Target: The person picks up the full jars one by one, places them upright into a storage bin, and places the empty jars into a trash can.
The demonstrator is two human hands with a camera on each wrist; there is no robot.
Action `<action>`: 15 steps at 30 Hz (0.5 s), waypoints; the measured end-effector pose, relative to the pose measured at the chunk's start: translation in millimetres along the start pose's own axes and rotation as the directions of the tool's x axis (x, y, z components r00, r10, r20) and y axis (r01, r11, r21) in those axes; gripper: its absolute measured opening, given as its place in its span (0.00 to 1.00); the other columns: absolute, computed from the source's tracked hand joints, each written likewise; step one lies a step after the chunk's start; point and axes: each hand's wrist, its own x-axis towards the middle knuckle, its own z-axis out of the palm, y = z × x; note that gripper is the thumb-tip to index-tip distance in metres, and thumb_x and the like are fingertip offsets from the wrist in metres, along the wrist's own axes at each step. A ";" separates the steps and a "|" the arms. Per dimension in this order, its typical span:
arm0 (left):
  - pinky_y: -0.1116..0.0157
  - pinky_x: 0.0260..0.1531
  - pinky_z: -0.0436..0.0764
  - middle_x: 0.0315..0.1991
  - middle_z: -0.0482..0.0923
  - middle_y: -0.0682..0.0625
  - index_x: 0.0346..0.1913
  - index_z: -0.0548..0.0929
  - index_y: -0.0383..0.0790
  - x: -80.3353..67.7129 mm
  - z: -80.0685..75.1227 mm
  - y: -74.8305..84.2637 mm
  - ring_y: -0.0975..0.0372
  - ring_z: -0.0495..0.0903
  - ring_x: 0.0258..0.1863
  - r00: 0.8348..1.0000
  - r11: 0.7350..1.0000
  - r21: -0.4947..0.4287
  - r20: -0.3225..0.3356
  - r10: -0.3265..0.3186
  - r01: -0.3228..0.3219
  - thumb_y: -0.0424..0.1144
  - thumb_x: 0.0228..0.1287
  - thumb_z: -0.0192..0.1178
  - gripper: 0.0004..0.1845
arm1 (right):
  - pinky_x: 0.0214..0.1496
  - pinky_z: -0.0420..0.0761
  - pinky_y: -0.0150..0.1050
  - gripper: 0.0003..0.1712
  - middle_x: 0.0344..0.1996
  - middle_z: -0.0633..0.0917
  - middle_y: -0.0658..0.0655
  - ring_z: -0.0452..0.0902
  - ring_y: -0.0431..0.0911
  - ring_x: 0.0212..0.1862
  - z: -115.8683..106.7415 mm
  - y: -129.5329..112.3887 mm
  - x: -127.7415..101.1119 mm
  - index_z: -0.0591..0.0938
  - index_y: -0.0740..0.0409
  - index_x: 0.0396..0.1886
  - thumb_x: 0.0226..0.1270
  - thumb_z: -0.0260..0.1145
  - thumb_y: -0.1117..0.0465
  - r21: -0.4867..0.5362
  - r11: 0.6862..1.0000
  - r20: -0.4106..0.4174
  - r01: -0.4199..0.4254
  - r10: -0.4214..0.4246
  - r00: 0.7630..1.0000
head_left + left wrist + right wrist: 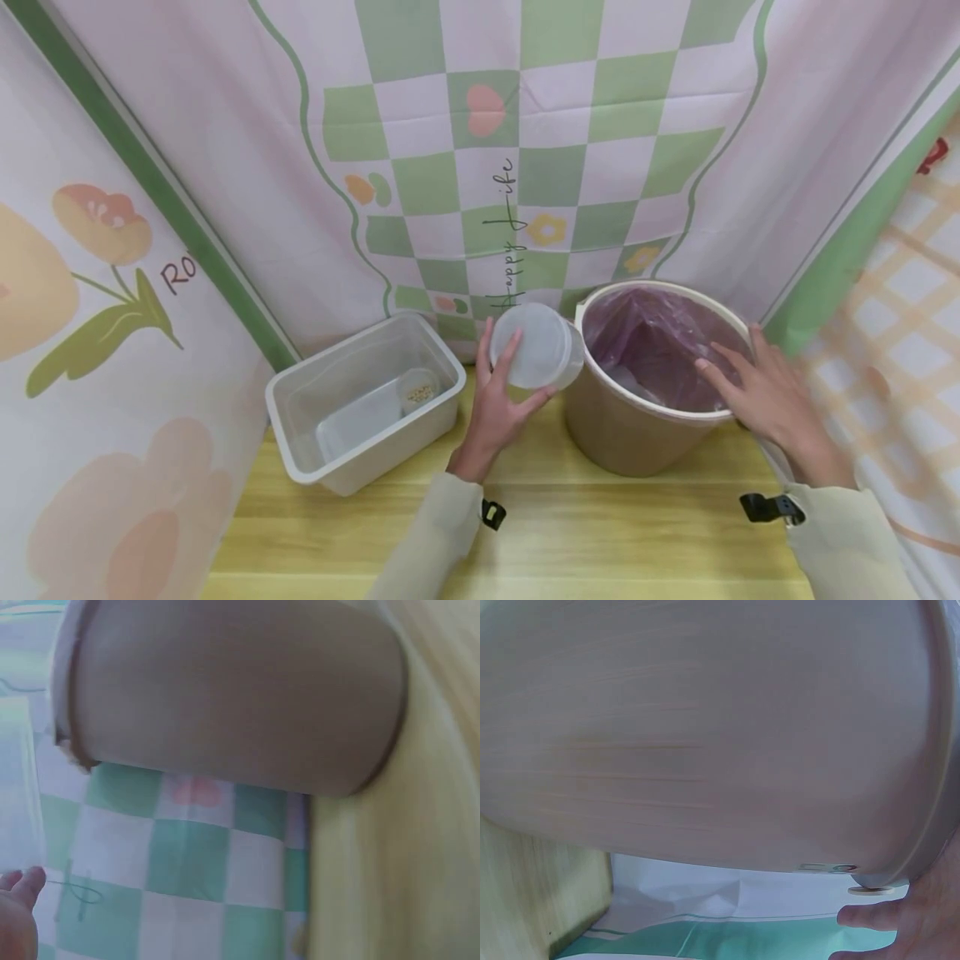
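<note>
Two hands are in my view, both up at the far edge of the wooden table (525,533). My left hand (498,408) grips a clear plastic container (536,346), fingers curled around its round base, holding it tipped on its side in the air just beside the rim of the tan bin (630,433). I judge the container light, thin-walled and a bit slippery, so a wrap around the base or rim seems safer than squeezing the flexible middle. My right hand (765,392) lies with fingers spread and fairly straight on the bin's rim, touching the purple liner bag (645,342). Left of the container sits a white plastic tub (367,400) with a small cup of something yellowish inside. Behind everything hangs the checked pink-and-green cloth (525,125).
</note>
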 end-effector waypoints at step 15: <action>0.40 0.76 0.73 0.91 0.39 0.41 0.84 0.67 0.55 53.7 9.4 35.8 0.37 0.56 0.86 0.995 0.995 -0.024 0.041 0.095 -0.095 0.47 0.55 0.86 0.55 | 0.71 0.44 0.90 0.41 0.86 0.32 0.76 0.45 0.95 0.73 -1.5 -2.8 -0.1 0.69 0.69 0.80 0.89 0.47 0.39 -0.007 1.000 -0.006 0.008 -0.008 1.000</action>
